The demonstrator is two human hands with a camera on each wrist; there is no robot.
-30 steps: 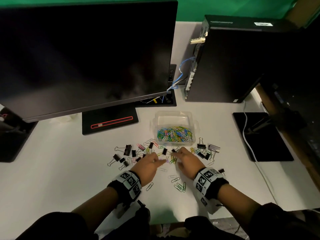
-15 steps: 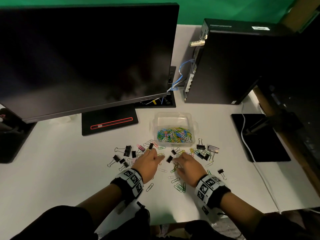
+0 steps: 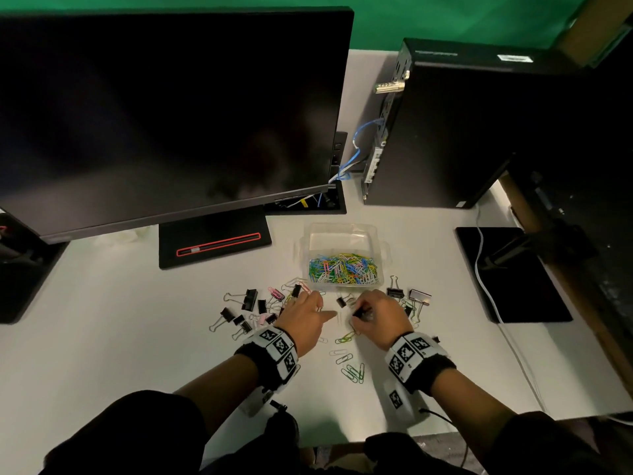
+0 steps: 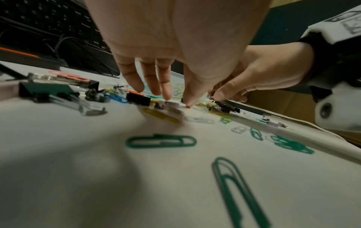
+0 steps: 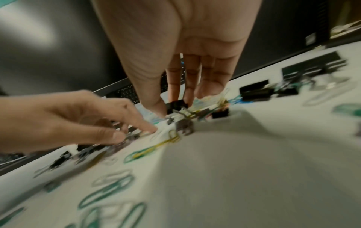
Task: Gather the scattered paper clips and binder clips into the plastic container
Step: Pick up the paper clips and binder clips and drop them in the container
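A small black clip [image 5: 176, 104] is now pinched by the right hand [image 3: 380, 313], which lay flat before. The left hand [image 3: 305, 315] is spread loose over the pile. The box [image 3: 344, 234] sits just behind, so dropping comes next.

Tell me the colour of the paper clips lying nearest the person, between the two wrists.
Green. That small cluster of paper clips lies on the white desk; the head view shows it best.

I am seeing the plastic container [image 3: 344, 234] sitting mid-table [image 3: 102, 337], paper clips inside; the monitor [image 3: 164, 114] is standing far left, the computer tower [image 3: 445, 132] far right; binder clips [image 3: 249, 299] are lying near the container, flanking both hands.
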